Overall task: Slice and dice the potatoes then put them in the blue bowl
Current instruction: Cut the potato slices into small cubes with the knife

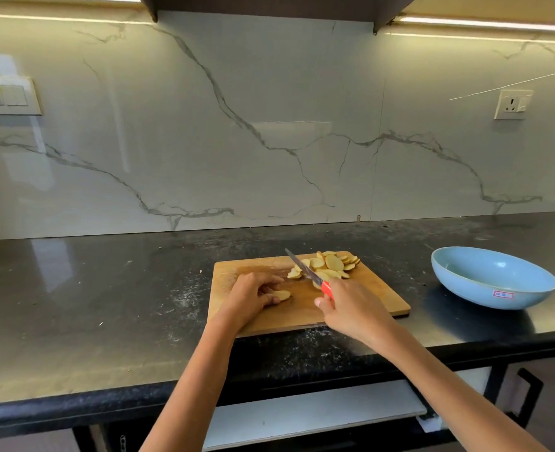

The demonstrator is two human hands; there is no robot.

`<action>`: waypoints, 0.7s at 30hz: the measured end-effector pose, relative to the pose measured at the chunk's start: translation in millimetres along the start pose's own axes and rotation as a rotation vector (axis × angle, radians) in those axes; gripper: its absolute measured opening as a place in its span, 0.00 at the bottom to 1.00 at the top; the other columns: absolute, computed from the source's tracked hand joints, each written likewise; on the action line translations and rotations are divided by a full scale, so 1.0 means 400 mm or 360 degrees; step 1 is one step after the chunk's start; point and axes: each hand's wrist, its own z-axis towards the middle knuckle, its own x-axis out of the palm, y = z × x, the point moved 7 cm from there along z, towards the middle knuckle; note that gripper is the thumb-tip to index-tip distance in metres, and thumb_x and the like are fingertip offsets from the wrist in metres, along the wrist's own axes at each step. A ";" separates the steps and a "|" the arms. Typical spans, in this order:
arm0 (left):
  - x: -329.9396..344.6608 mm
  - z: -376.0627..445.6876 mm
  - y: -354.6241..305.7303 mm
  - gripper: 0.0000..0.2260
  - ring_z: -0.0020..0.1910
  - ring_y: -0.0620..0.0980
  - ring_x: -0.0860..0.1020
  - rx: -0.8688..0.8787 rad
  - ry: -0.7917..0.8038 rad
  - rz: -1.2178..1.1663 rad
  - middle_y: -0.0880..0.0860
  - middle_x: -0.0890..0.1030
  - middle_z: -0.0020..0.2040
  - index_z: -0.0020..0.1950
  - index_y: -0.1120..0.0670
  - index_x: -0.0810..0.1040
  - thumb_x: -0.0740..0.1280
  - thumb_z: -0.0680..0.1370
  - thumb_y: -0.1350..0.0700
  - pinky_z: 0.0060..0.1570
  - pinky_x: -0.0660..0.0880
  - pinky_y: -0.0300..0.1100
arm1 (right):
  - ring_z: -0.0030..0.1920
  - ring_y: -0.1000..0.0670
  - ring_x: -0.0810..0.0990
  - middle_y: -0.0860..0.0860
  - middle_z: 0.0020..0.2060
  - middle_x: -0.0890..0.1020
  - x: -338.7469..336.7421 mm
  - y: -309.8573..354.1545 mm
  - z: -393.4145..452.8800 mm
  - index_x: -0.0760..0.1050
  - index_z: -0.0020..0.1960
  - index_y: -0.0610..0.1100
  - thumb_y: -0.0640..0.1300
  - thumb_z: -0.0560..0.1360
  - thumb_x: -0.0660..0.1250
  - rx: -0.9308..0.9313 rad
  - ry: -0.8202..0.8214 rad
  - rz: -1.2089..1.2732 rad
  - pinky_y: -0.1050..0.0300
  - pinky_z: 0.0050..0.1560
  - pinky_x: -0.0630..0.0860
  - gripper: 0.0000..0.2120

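Left hand (253, 293) pins a few potato slices (281, 295) mid-board (367, 298) for dicing; right hand (344, 305) grips the red-handled knife (305, 270), tip over the slice pile (329, 264). Blue bowl (492, 277) waits empty, right of frame.

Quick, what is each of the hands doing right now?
Left hand: holding potato slices on the board.
Right hand: gripping the red-handled knife.

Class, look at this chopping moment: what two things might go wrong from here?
1. The left hand holds a small potato piece with fingertips close to where the knife would come down; a slip might nick them.
2. The pile of slices sits at the far edge of the board, so pieces may spill onto the counter. The bowl stands apart, so carried pieces could drop.
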 end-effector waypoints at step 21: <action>-0.011 0.000 -0.005 0.18 0.46 0.45 0.77 0.0021 -0.0088 -0.0167 0.55 0.82 0.51 0.57 0.59 0.80 0.73 0.67 0.66 0.50 0.74 0.37 | 0.35 0.50 0.73 0.51 0.35 0.74 0.076 0.066 0.189 0.67 0.36 0.48 0.38 0.75 0.62 -0.0340 0.0387 0.0087 0.58 0.33 0.65 0.11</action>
